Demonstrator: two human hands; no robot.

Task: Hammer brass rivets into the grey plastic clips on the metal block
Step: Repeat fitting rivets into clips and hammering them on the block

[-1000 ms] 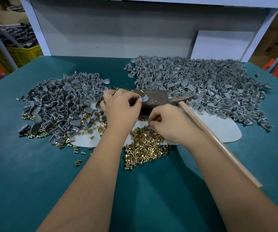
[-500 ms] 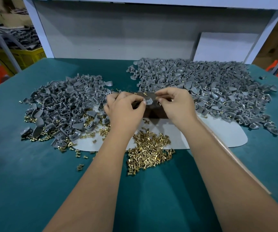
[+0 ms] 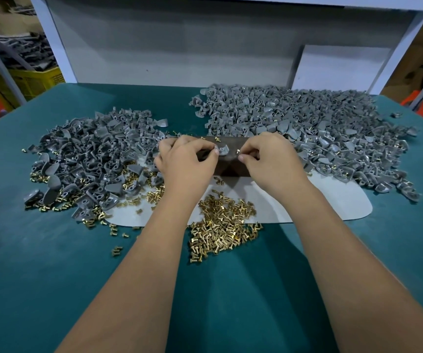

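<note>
Left hand [image 3: 187, 161] pinches our grey clip [image 3: 222, 150] on the metal block [image 3: 230, 166], right hand [image 3: 271, 159] pinches a tiny brass rivet [image 3: 237, 150] beside it; both light, stiff, slippery, so we'd grip by fingertips.

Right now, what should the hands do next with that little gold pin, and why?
Probably slide the right hand left and drop its brass rivet into the grey clip. The left hand pinches that clip on the metal block, and the rivet sits just beside it, not yet in.
</note>
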